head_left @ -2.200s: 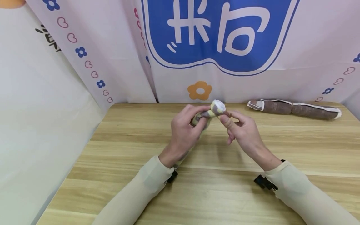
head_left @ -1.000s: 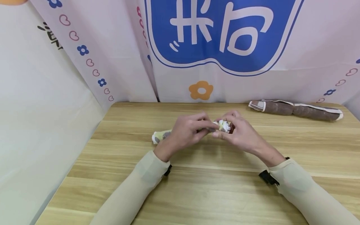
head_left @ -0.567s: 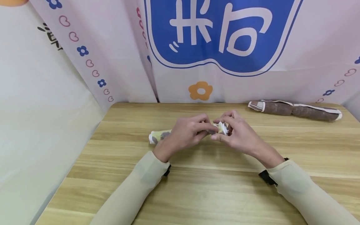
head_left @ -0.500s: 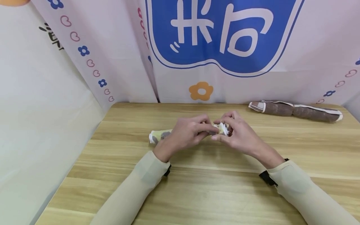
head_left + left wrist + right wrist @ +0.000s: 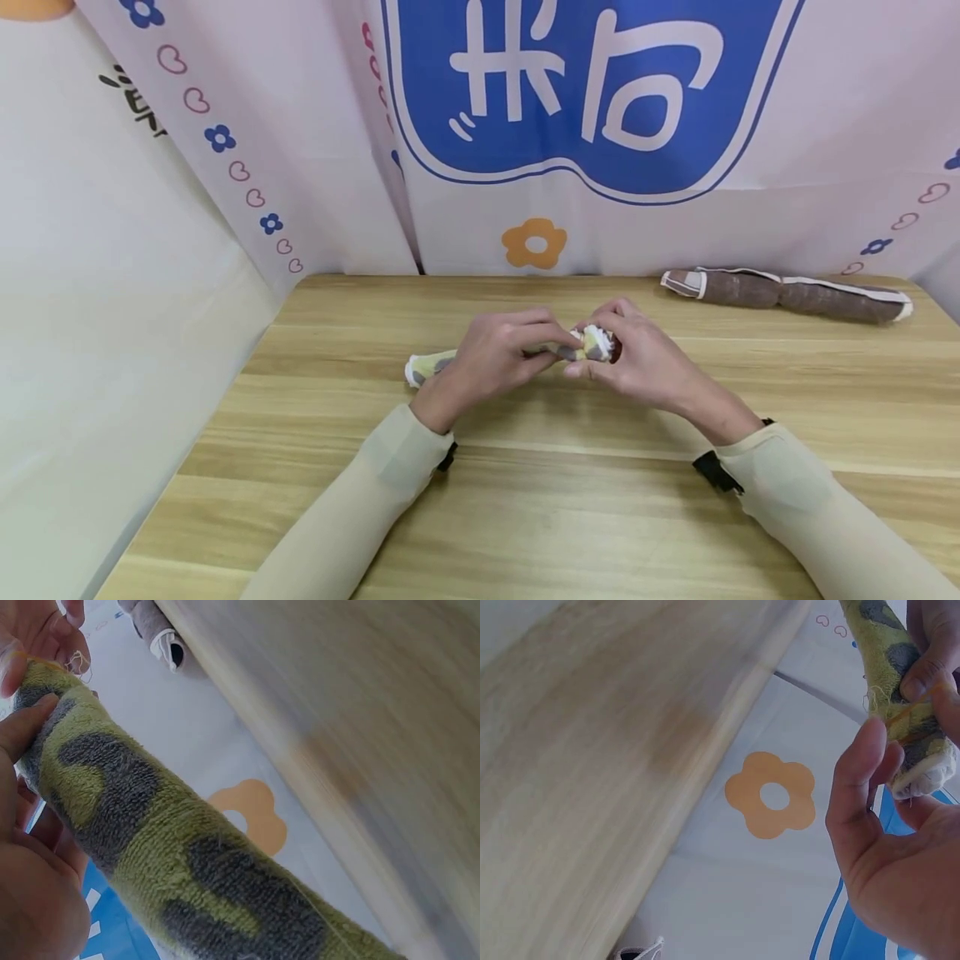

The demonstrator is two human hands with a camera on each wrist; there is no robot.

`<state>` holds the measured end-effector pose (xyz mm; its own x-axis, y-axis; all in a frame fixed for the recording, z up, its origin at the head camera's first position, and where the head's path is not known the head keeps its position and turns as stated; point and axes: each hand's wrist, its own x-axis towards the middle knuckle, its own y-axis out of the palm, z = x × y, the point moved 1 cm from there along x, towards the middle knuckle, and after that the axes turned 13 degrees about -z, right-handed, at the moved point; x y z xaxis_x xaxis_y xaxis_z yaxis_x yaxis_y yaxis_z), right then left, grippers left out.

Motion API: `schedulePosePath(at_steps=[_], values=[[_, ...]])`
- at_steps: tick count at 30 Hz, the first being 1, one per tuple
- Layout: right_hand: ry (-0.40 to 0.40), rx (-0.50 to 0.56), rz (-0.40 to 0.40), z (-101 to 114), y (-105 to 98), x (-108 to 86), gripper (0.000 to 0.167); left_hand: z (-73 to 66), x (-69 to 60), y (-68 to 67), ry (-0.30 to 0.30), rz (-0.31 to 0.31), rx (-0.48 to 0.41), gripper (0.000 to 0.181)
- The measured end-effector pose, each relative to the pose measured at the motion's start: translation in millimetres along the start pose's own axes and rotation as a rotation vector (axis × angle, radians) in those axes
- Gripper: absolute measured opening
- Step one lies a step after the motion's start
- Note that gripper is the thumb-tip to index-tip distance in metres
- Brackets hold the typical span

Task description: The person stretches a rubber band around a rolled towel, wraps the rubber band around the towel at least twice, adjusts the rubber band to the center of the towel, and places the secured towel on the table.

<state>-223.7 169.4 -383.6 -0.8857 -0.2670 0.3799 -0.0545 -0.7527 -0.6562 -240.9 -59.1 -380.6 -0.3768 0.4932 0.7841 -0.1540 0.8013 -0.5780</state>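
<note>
A yellow-green rolled cloth with grey patches [image 5: 429, 365] runs crosswise under the left hand [image 5: 491, 354], whose thumb and fingers pinch it near its right end. The right hand [image 5: 652, 362] is curled around the white-edged end. In the right wrist view, a thin orange band [image 5: 913, 712] crosses the roll [image 5: 881, 660] near that end, at the fingertips of the right hand [image 5: 900, 870]. In the left wrist view, the roll [image 5: 165, 825] extends past the left hand [image 5: 41, 892]. The band's far side is hidden.
A brown roll with white edging [image 5: 817, 298], narrowed in its middle, lies at the back right of the wooden table [image 5: 555, 517]. Behind the table hangs a white printed cloth [image 5: 457, 225] with a blue emblem and an orange flower.
The patterned roll was tilted, its white end raised toward the back; it has come down and turned crosswise. The right hand has moved from beside that end to around it. Lately, only small finger shifts show.
</note>
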Motion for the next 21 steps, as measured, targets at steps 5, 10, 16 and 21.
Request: schedulePosePath(at_steps=[5,10,16,21], values=[[-0.004,-0.011,0.002,0.3,-0.8,0.6,0.05,0.6,-0.7,0.7,0.007,-0.015,-0.004,0.021],[-0.016,-0.017,0.002,0.8,-1.3,1.0,0.046,0.9,-1.2,2.6,0.022,-0.027,0.002,0.024],[-0.021,-0.013,0.004,0.2,-0.5,1.4,0.04,-0.4,-3.8,5.8,0.043,-0.032,0.041,0.029],[-0.003,0.003,0.006,1.0,-1.1,1.4,0.042,-1.2,-5.5,8.4,0.035,-0.071,0.051,0.025]])
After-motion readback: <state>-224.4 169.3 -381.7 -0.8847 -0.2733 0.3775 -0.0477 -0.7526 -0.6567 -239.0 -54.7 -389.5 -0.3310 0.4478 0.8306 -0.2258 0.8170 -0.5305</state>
